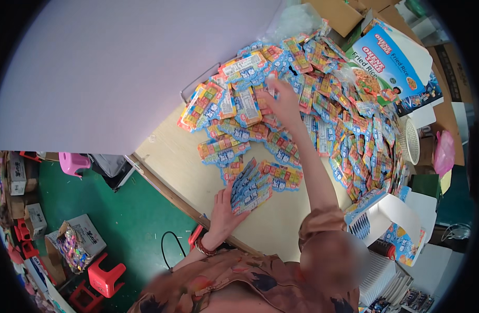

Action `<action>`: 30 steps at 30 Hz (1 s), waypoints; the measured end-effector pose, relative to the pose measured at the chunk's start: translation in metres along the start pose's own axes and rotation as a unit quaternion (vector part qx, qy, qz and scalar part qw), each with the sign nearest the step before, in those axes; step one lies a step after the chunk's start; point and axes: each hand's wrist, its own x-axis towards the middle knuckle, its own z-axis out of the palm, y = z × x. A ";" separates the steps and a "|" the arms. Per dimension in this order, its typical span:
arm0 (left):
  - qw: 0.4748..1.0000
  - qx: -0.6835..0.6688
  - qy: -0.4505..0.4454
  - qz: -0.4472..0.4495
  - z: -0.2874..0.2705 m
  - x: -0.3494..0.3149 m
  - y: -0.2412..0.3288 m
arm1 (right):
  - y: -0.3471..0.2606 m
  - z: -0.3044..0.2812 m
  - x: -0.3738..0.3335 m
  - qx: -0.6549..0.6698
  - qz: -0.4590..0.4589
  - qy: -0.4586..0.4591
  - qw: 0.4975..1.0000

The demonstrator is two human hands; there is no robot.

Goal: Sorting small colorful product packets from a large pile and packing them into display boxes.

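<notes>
A thick fan of flat, colourful packets rests on the table in my left hand, whose fingers and thumb close on its near left end. My right hand reaches over the heap of the same packets. Its thumb and index finger are apart, just above packets at the heap's left side. No packet is plainly lifted in it. Some packets under that hand lie with a whitish printed panel upward. Others lie loose between the heap and my left hand.
The pale wooden table has its edge at lower left. A large pale panel borders it. A blue food carton and a white basket stand at right, an open white display box nearer. Red stools stand on the green floor.
</notes>
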 end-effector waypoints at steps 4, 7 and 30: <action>1.000 -0.015 -0.003 -0.017 -0.002 0.000 0.005 | 0.025 0.041 0.067 -0.214 -0.088 -0.144 0.962; 0.999 -0.015 -0.013 -0.043 -0.005 0.000 0.005 | 0.016 0.048 0.088 -0.233 -0.069 -0.260 0.935; 0.999 -0.027 -0.019 -0.038 -0.004 0.003 0.000 | 0.002 -0.013 -0.004 -0.092 -0.270 -0.117 0.951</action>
